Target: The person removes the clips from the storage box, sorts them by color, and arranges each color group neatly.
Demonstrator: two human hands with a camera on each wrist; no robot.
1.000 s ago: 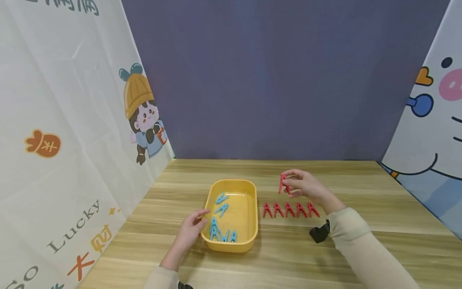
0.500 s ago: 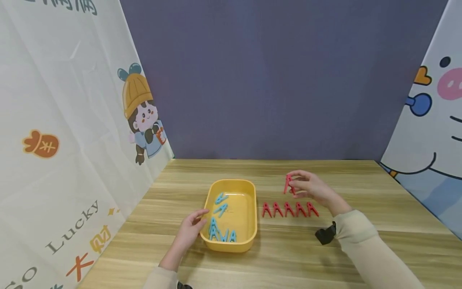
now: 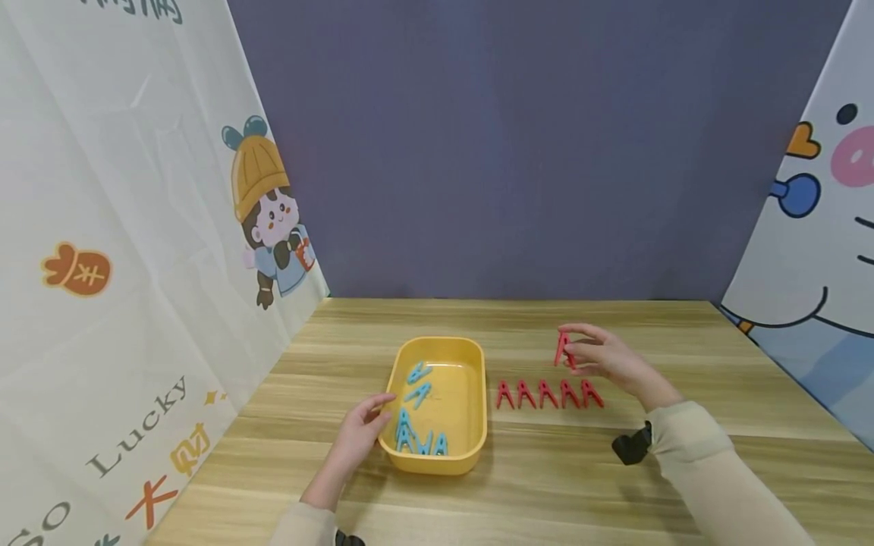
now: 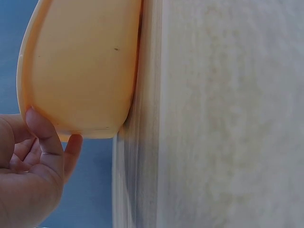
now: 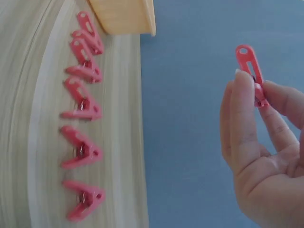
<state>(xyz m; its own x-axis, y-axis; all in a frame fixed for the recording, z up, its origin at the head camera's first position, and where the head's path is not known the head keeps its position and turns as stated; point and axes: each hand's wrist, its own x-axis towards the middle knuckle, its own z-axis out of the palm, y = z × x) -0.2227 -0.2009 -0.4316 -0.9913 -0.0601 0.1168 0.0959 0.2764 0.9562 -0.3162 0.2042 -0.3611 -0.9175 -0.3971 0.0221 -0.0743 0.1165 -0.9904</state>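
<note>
My right hand [image 3: 611,360] pinches a red clothespin [image 3: 563,349] in the air above the table, behind a row. The right wrist view shows that clothespin [image 5: 249,64] between the thumb and fingertips, its holed end sticking out. Below it, several red clothespins [image 3: 546,394] stand in an even row on the table, to the right of a yellow plastic basin [image 3: 476,425]. My left hand [image 3: 358,432] holds the basin's left rim. In the left wrist view its fingers [image 4: 45,130] lie against the outer wall. Inside the basin lie several blue clothespins [image 3: 419,394], mostly along the left side and near end.
The wood-grain table [image 3: 546,485] ends at a plain dark blue backdrop [image 3: 519,152]. White printed sheets hang on both sides, the left sheet [image 3: 164,189] with a cartoon figure. A black wrist strap piece [image 3: 631,445] sits at my right sleeve.
My right hand has moved to the right with the red clothespin, passing behind the row. The left hand, the basin and the other clothespins have stayed in place.
</note>
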